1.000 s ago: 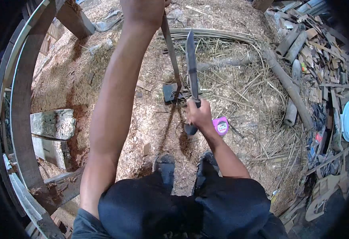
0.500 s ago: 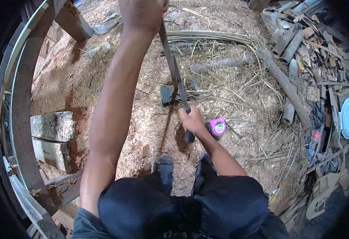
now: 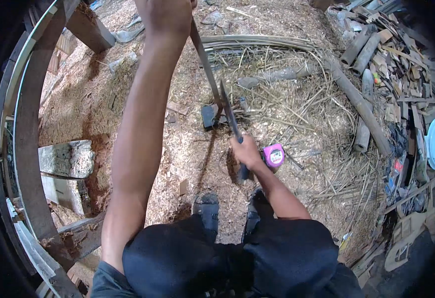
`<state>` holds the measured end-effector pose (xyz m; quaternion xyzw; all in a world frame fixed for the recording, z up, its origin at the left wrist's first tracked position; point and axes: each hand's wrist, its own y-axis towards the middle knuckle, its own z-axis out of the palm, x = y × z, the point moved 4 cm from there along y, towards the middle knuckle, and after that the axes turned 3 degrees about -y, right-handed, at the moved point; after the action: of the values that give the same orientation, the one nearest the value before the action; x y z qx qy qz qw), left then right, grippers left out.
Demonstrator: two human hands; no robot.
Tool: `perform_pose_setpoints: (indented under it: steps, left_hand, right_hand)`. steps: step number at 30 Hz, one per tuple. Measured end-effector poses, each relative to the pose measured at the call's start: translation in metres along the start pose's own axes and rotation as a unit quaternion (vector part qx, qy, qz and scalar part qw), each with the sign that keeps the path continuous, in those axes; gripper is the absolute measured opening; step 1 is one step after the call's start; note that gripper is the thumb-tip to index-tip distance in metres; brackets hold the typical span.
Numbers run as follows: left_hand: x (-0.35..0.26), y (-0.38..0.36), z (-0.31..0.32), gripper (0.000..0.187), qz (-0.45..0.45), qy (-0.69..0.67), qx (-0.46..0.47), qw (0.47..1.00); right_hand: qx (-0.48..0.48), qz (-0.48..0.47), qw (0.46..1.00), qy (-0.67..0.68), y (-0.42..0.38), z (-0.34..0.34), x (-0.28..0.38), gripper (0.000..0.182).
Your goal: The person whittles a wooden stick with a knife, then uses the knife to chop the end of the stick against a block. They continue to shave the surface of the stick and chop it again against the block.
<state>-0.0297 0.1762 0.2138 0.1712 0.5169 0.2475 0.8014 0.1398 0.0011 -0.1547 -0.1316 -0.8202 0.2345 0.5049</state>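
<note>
At the top, my left hand (image 3: 167,17) is closed round the upper part of a long thin wooden strip (image 3: 205,62), which slants down to a small dark block (image 3: 209,116) on the ground. My right hand (image 3: 246,151) grips the dark handle of a long blade (image 3: 230,110), its tip pointing up beside the strip. The blade and strip look apart near the tip. A pink tape measure (image 3: 274,155) lies just right of my right hand.
Wood shavings cover the ground, with thin sticks (image 3: 262,42) across it. A long pole (image 3: 359,102) and scrap wood (image 3: 401,74) lie right, near a light blue lid (image 3: 434,144). Rough blocks (image 3: 66,159) and a wooden frame (image 3: 33,134) stand left.
The blade has come away from the strip, its handle moving slightly down and right with my right hand. My left hand and the strip have shifted a little left.
</note>
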Motion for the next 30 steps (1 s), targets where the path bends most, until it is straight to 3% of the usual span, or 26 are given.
perform_pose_setpoints:
  steps: [2, 4, 5, 8, 10, 14, 16, 17, 22, 24, 26, 27, 28, 30]
  left_hand:
    - [-0.004, 0.003, 0.003, 0.049, -0.010, -0.016, -0.015, 1.000]
    - [0.005, 0.013, -0.008, 0.047, -0.015, -0.050, -0.013, 0.999]
    - [0.007, 0.015, -0.009, 0.046, -0.026, -0.044, -0.013, 0.999]
    - [0.015, 0.022, -0.020, 0.041, -0.033, -0.051, 0.002, 0.998]
    - [0.010, 0.026, -0.020, 0.028, 0.039, -0.013, 0.005, 0.999]
    - [0.004, 0.018, -0.016, 0.017, 0.014, -0.001, 0.011, 1.000]
    - [0.002, 0.016, -0.005, 0.014, 0.021, -0.065, 0.117, 0.991]
    - [0.007, 0.015, -0.003, 0.019, -0.025, -0.037, 0.101, 0.994]
    - [0.007, 0.009, 0.018, 0.038, -0.074, -0.060, 0.145, 0.985]
    - [0.010, 0.008, 0.021, 0.046, -0.119, -0.165, 0.154, 0.967]
    - [0.010, 0.006, 0.020, 0.050, -0.102, -0.124, 0.175, 0.971]
    - [0.004, 0.001, 0.024, 0.051, -0.099, -0.109, 0.148, 0.978]
    - [0.000, -0.003, 0.027, 0.052, -0.096, -0.094, 0.120, 0.984]
    - [0.002, -0.002, 0.023, 0.052, -0.105, -0.093, 0.104, 0.985]
  right_hand:
    - [-0.006, -0.031, 0.999, 0.019, 0.000, -0.010, 0.014, 0.041]
    - [-0.038, -0.057, 0.990, 0.126, -0.010, -0.026, 0.041, 0.039]
    - [0.014, -0.073, 0.982, 0.174, -0.018, -0.034, 0.057, 0.027]
    - [0.012, -0.050, 0.978, 0.202, -0.031, -0.049, 0.085, 0.027]
    - [0.021, -0.045, 0.976, 0.210, -0.034, -0.053, 0.088, 0.025]
    - [0.021, -0.082, 0.977, 0.194, -0.038, -0.049, 0.089, 0.031]
    - [0.019, -0.082, 0.975, 0.203, -0.042, -0.045, 0.094, 0.037]
    - [0.020, -0.091, 0.975, 0.201, -0.043, -0.043, 0.098, 0.036]
    - [0.024, -0.149, 0.976, 0.159, -0.044, -0.051, 0.127, 0.025]
    - [0.017, -0.147, 0.972, 0.183, -0.047, -0.056, 0.137, 0.023]
    - [0.009, -0.192, 0.955, 0.226, -0.050, -0.062, 0.147, 0.022]
    - [-0.011, -0.226, 0.957, 0.182, -0.044, -0.060, 0.139, 0.020]
    - [-0.010, -0.225, 0.957, 0.182, -0.037, -0.051, 0.125, 0.020]
    - [0.044, -0.115, 0.980, 0.158, -0.026, -0.030, 0.097, 0.019]
